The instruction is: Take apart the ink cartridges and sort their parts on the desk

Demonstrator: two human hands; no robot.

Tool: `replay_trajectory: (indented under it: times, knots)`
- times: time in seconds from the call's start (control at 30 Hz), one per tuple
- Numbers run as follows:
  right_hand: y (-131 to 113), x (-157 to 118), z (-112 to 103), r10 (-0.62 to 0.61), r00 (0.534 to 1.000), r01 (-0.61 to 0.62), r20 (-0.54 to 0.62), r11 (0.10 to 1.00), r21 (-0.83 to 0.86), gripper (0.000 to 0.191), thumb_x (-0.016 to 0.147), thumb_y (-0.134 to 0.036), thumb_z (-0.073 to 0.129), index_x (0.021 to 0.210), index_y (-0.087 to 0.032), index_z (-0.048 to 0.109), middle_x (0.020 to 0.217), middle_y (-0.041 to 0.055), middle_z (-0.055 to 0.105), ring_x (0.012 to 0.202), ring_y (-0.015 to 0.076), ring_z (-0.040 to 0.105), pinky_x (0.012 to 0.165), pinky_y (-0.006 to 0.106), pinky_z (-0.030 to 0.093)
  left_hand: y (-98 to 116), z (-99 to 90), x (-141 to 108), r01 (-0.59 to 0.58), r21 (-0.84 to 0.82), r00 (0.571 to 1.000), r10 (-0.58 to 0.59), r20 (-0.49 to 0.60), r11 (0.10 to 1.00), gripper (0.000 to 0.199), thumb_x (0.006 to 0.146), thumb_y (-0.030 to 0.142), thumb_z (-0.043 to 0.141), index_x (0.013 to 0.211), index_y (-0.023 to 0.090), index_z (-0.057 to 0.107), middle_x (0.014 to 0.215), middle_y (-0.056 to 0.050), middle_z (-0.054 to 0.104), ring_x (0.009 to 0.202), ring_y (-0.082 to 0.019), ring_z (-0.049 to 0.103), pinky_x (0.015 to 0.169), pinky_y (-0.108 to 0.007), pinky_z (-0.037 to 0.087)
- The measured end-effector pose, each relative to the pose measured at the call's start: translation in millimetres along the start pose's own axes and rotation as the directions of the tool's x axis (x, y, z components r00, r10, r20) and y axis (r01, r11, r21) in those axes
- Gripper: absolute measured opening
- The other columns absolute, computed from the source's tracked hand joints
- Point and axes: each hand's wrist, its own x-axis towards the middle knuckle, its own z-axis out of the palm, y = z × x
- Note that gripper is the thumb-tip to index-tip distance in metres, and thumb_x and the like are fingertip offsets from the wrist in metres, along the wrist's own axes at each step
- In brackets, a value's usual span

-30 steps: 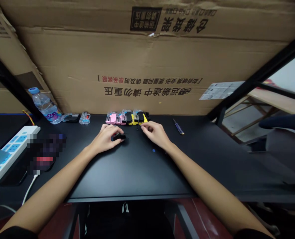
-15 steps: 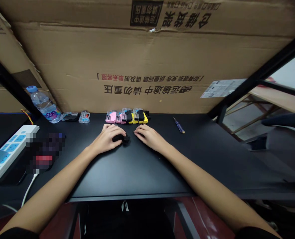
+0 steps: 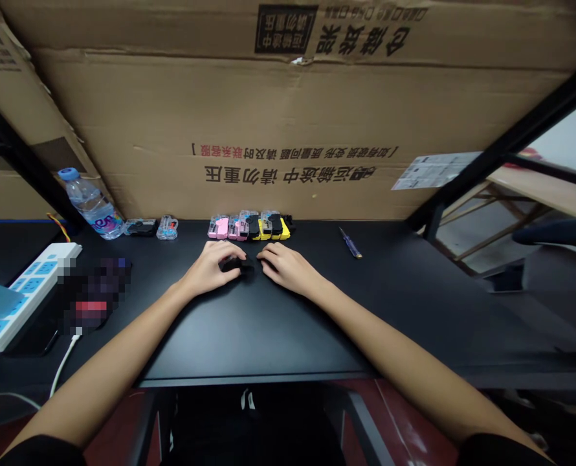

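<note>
My left hand [image 3: 214,264] is closed around a small black object [image 3: 246,266], its thumb below and its fingers above. The object lies low over the black table, and its exact kind does not show. Close to its right side is my right hand [image 3: 288,266], fingers bent and drawn together, tips pointing toward the object. Whether anything small sits between those fingertips is hidden. Behind both hands stands a row of small cases with clear, pink, black and yellow parts [image 3: 249,226].
A screwdriver [image 3: 350,243] lies to the right on the table [image 3: 268,336]. At the left are a water bottle [image 3: 94,206], a black case [image 3: 140,227], a clear case [image 3: 167,227], a power strip [image 3: 30,291] and a pixelated device on a white cable [image 3: 63,362]. Cardboard [image 3: 268,110] walls the back.
My right hand has shifted slightly left, closer to the black object. The object has turned a little in my left hand, whose fingers have lifted slightly. The view has shifted slightly.
</note>
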Motion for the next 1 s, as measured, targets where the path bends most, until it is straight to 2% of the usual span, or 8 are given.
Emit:
replay_trajectory:
  times: [0.07, 0.13, 0.23, 0.37, 0.57, 0.7, 0.83, 1.0]
  knots:
    - [-6, 3, -1, 0.008, 1.000, -0.007, -0.025, 0.998, 0.055, 0.033, 0.105, -0.020, 0.049, 0.130, -0.014, 0.069, 0.116, 0.0166, 0.071, 0.107, 0.0298, 0.068, 0.094, 0.045, 0.060, -1, 1.0, 2, 0.080, -0.103, 0.986, -0.093, -0.135, 0.991, 0.022, 0.089, 0.032, 0.078, 0.107, 0.024, 0.069, 0.099, -0.001, 0.077, 0.092, -0.020, 0.073, 0.092, -0.036, 0.051]
    - [-15, 6, -2, 0.005, 1.000, -0.002, -0.030, 0.993, 0.119, 0.036, 0.107, -0.023, 0.048, 0.138, -0.016, 0.065, 0.125, 0.0167, 0.069, 0.114, 0.0299, 0.067, 0.100, 0.047, 0.058, -3, 2.1, 3, 0.143, -0.219, 0.946, -0.198, -0.256, 0.965, 0.030, 0.089, 0.037, 0.079, 0.111, 0.023, 0.064, 0.096, -0.001, 0.075, 0.088, -0.019, 0.072, 0.087, -0.033, 0.054]
    - [-28, 11, 2, -0.009, 1.000, 0.004, 0.025, 0.985, 0.175, 0.040, 0.108, -0.027, 0.049, 0.145, -0.019, 0.061, 0.138, 0.0164, 0.065, 0.123, 0.0311, 0.063, 0.107, 0.051, 0.054, -9, 3.9, 4, 0.177, -0.370, 0.890, -0.309, -0.336, 0.912, 0.035, 0.091, 0.042, 0.078, 0.112, 0.023, 0.058, 0.104, -0.003, 0.073, 0.091, -0.018, 0.072, 0.088, -0.032, 0.056]
    - [-36, 13, 10, 0.020, 0.996, -0.035, 0.084, 0.983, 0.182, 0.044, 0.109, -0.029, 0.048, 0.151, -0.020, 0.058, 0.148, 0.0168, 0.059, 0.128, 0.0322, 0.058, 0.109, 0.054, 0.050, -17, 8.7, 3, 0.203, -0.478, 0.869, -0.383, -0.314, 0.854, 0.037, 0.095, 0.048, 0.074, 0.114, 0.023, 0.054, 0.108, -0.005, 0.072, 0.093, -0.019, 0.073, 0.088, -0.035, 0.059]
    - [-38, 17, 10, 0.022, 0.991, -0.045, 0.135, 0.984, 0.172, 0.050, 0.109, -0.030, 0.047, 0.158, -0.023, 0.053, 0.147, 0.0178, 0.057, 0.127, 0.0325, 0.055, 0.109, 0.054, 0.047, -24, 17.1, 2, 0.220, -0.588, 0.842, -0.456, -0.289, 0.779, 0.045, 0.095, 0.059, 0.071, 0.111, 0.024, 0.048, 0.107, -0.004, 0.069, 0.084, -0.017, 0.072, 0.082, -0.036, 0.062]
    - [-39, 20, 10, 0.020, 0.989, -0.042, 0.146, 0.987, 0.153, 0.051, 0.110, -0.036, 0.048, 0.159, -0.026, 0.053, 0.149, 0.0170, 0.056, 0.126, 0.0327, 0.054, 0.109, 0.055, 0.047, -27, 18.1, 2, 0.229, -0.566, 0.827, -0.465, -0.316, 0.792, 0.046, 0.095, 0.060, 0.070, 0.111, 0.024, 0.046, 0.107, -0.005, 0.067, 0.081, -0.016, 0.069, 0.076, -0.033, 0.061]
    - [-36, 18, 14, -0.004, 0.994, -0.013, 0.109, 0.989, 0.149, 0.047, 0.110, -0.037, 0.049, 0.154, -0.024, 0.059, 0.148, 0.0166, 0.059, 0.129, 0.0330, 0.054, 0.109, 0.054, 0.048, -29, 17.6, 1, 0.252, -0.519, 0.826, -0.461, -0.324, 0.817, 0.046, 0.096, 0.061, 0.067, 0.112, 0.024, 0.045, 0.111, -0.007, 0.068, 0.090, -0.017, 0.071, 0.080, -0.033, 0.059]
    - [-22, 7, 13, -0.043, 0.999, 0.039, 0.019, 0.983, 0.178, 0.034, 0.110, -0.033, 0.052, 0.135, -0.021, 0.070, 0.137, 0.0152, 0.070, 0.125, 0.0295, 0.064, 0.107, 0.051, 0.054, -22, 15.8, 0, 0.311, -0.417, 0.830, -0.458, -0.318, 0.854, 0.042, 0.096, 0.056, 0.069, 0.113, 0.023, 0.047, 0.104, -0.005, 0.070, 0.083, -0.017, 0.070, 0.072, -0.029, 0.054]
